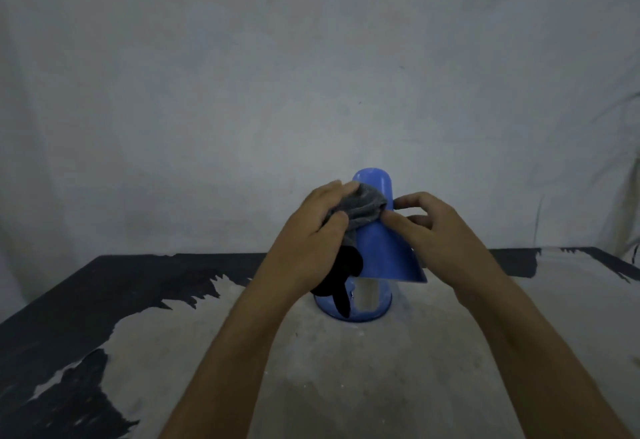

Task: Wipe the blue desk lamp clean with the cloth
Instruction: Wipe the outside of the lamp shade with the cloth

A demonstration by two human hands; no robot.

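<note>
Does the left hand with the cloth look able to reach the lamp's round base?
Probably yes. The left hand grips the cloth on the shade; the base sits just below, its front bare.

Cloth [367, 205] bunching out of sight under the left hand [322, 227] fingers, lamp [384, 248] black neck [341, 276] disappearing behind that palm, base [360, 314] partly hiding below the right hand [440, 231] thumb, forearms [242, 352] running off the bottom edge.

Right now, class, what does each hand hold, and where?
Left hand grips the bunched cloth on the lamp shade; right hand pinches the shade's narrow upper part.
</note>
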